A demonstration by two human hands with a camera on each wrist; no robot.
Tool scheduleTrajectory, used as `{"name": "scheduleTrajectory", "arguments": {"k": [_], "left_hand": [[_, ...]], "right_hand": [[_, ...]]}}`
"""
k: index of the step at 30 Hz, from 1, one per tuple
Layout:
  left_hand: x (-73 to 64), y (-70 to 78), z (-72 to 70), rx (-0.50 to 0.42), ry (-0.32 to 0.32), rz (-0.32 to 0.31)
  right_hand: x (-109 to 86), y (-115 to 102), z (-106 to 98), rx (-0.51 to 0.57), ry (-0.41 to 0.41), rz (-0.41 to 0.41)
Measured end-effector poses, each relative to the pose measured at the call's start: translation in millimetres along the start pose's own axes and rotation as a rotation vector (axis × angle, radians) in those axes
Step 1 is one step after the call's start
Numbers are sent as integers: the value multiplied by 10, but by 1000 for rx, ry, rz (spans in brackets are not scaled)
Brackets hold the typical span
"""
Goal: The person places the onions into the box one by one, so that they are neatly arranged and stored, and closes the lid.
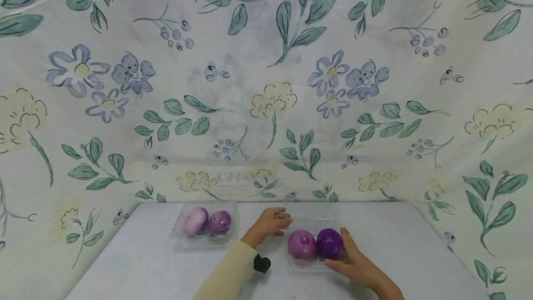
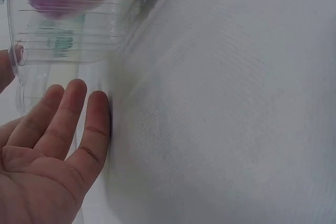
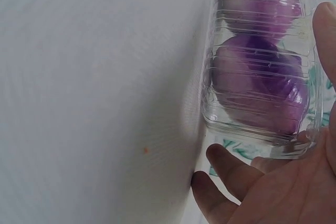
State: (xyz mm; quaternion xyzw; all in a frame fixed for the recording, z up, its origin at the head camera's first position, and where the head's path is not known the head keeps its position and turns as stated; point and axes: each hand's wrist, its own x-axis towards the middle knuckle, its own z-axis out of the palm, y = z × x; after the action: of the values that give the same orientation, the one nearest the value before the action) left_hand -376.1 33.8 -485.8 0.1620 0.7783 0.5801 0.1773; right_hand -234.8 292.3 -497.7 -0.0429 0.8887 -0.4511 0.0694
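Note:
A clear plastic clamshell box (image 1: 308,268) stands right of centre on the table. In it sit a lighter purple onion (image 1: 301,245) and a dark purple onion (image 1: 329,244). At the box's right end, my right hand (image 1: 359,264) holds the corner, thumb along the near rim and fingers round the end. Two of its lower fingers spread free of the wall in the right wrist view. By the raised clear lid (image 1: 310,210), at the far left corner, is my left hand (image 1: 268,224). Its fingers (image 2: 71,108) stretch out loosely, and the thumb (image 2: 6,69) meets the plastic edge.
To the left, a second clear box (image 1: 204,240) contains two purple onions (image 1: 208,222). A dark heart-shaped piece (image 1: 262,264) shows by the left wrist. Behind the white table (image 1: 141,253) hangs a flowered cloth (image 1: 233,105).

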Motion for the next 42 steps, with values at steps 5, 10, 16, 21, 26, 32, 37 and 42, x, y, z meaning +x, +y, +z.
{"name": "scheduleTrajectory", "arguments": {"k": [5, 10, 16, 21, 26, 32, 37, 42], "left_hand": [[6, 0, -1, -22, -4, 17], [2, -15, 2, -13, -5, 30], [-17, -20, -7, 11, -1, 71], [-26, 5, 6, 52, 19, 139], [-15, 41, 51, 95, 61, 223], [-11, 55, 85, 172, 94, 270], [-46, 69, 105, 264, 108, 323], [-137, 109, 133, 256, 93, 361]], "right_hand": [[4, -7, -4, -14, 9, -2], [10, 2, 6, -6, 9, -5], [11, 14, 22, 2, 7, -6], [4, 8, 22, -14, 14, -15], [-8, 0, 8, -25, 22, -15], [-15, -8, -4, -23, 16, -13], [-11, -4, -1, -12, 18, -10], [-4, 3, 2, -19, 29, -12]]}}
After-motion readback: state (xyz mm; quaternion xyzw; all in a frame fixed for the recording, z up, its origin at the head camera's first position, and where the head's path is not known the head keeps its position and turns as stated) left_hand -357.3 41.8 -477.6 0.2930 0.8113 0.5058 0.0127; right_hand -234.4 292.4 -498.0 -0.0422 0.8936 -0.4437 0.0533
